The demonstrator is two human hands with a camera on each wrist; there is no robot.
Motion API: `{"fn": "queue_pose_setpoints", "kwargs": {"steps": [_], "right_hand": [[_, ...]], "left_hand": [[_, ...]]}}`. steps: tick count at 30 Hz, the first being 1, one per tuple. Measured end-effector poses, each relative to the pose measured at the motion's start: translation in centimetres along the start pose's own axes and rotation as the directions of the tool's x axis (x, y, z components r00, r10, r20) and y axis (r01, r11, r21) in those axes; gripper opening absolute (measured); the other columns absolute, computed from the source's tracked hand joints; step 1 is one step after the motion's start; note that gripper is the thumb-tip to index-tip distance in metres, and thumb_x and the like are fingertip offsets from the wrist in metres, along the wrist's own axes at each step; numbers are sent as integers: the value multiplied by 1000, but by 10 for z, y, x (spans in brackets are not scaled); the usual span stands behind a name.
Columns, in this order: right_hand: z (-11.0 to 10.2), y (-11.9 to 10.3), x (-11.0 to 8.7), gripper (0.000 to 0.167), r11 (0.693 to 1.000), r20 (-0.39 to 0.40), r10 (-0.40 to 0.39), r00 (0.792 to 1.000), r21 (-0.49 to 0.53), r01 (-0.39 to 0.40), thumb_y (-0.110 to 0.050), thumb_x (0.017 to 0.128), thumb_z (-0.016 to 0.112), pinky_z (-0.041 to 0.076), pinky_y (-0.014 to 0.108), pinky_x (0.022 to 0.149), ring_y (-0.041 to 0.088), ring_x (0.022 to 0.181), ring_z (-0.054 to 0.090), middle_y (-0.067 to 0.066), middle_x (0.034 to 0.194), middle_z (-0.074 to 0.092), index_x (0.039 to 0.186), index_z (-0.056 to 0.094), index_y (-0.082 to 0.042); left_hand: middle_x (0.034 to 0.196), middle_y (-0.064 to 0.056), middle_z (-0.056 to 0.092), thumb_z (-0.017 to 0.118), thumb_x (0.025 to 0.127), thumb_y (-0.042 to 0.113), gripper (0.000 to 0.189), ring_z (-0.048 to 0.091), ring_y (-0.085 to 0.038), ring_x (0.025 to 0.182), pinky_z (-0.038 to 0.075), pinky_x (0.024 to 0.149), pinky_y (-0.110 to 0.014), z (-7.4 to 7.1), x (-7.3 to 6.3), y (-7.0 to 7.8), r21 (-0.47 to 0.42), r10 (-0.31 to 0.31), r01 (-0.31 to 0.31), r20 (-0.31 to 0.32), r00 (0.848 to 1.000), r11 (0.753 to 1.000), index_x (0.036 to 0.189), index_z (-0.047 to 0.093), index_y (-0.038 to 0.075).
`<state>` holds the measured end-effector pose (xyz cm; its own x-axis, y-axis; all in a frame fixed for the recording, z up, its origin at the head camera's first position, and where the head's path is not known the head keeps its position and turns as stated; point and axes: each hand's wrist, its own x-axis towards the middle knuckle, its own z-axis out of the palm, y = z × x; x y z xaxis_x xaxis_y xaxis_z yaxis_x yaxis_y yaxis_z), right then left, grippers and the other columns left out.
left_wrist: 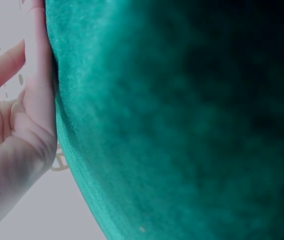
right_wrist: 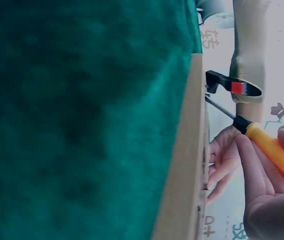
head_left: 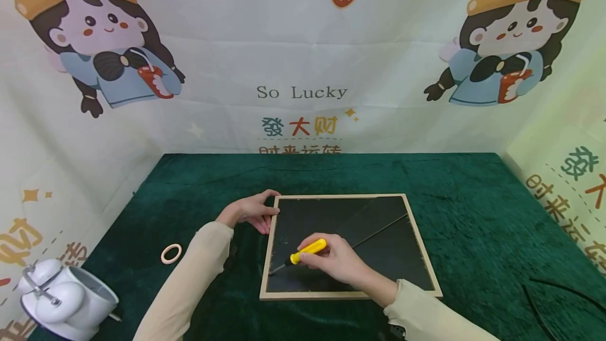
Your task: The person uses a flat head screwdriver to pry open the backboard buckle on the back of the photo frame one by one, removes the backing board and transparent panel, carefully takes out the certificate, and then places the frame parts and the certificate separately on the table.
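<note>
Here, a framed board (head_left: 345, 220) is laid flat on a green-covered worktop (head_left: 473, 199), its dark panel bordered by pale wood. A screwdriver (head_left: 312, 247) with a yellow and black handle is held above the board by the right hand (head_left: 338, 261), thumb and fingers being clamped round the handle. The tool is tilted, its metal shaft pointed down toward the board's left border, just above the near left corner. In the right wrist view the tip is seen right at the board's rim; whether it is pressed under anything cannot be told.

The board's left border, near its far left corner, is touched by the left hand (head_left: 255, 212), whose fingers are stretched out and held apart from one another. The right half of the panel is crossed by a thin slanting line (head_left: 381, 231); whether it is a rod or a seam cannot be made out.

To the left of the board a pale ring (head_left: 163, 252) is seen, and farther left, nearer the viewer, a white twin-bell clock (head_left: 61, 296). Dark curved strips (head_left: 536, 312) are placed well to the board's right. Beyond the board a printed backdrop (head_left: 303, 57) is hung.
</note>
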<state>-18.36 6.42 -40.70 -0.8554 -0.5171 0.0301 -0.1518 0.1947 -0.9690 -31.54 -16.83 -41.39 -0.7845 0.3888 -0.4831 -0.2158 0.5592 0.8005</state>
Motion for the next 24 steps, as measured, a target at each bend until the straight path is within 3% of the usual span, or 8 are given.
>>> {"fn": "queue_pose_setpoints", "kwargs": {"steps": [12, 21, 24], "right_hand": [[3, 5, -7, 20, 1000, -35, -10, 999, 3, 10, -14, 83, 62, 49, 26, 69, 19, 79, 61, 4, 91, 62, 100, 60, -4], [10, -32, -21, 16, 996, -59, -42, 997, -80, 37, -4, 83, 61, 48, 23, 68, 15, 72, 57, 7, 92, 60, 97, 59, 1], [9, -33, -21, 16, 995, -72, -49, 996, -95, 42, -3, 82, 61, 48, 23, 68, 14, 72, 58, 8, 92, 60, 97, 59, 3]], "left_hand": [[69, -17, 59, 49, 92, 17, 51, 58, -18, 48, 51, 52, -33, 2, -1, -1, -16, 5, -4, 24, 1000, 1000, 134, 20, 16], [70, -17, 59, 50, 91, 17, 51, 59, -19, 49, 51, 53, -33, 1, -1, 0, -10, 5, -5, 8, 1000, 1000, 133, 22, 17], [70, -17, 59, 50, 91, 17, 51, 59, -19, 48, 51, 53, -32, 0, -1, 0, -14, 6, -6, 19, 1000, 1000, 133, 21, 17]]}}
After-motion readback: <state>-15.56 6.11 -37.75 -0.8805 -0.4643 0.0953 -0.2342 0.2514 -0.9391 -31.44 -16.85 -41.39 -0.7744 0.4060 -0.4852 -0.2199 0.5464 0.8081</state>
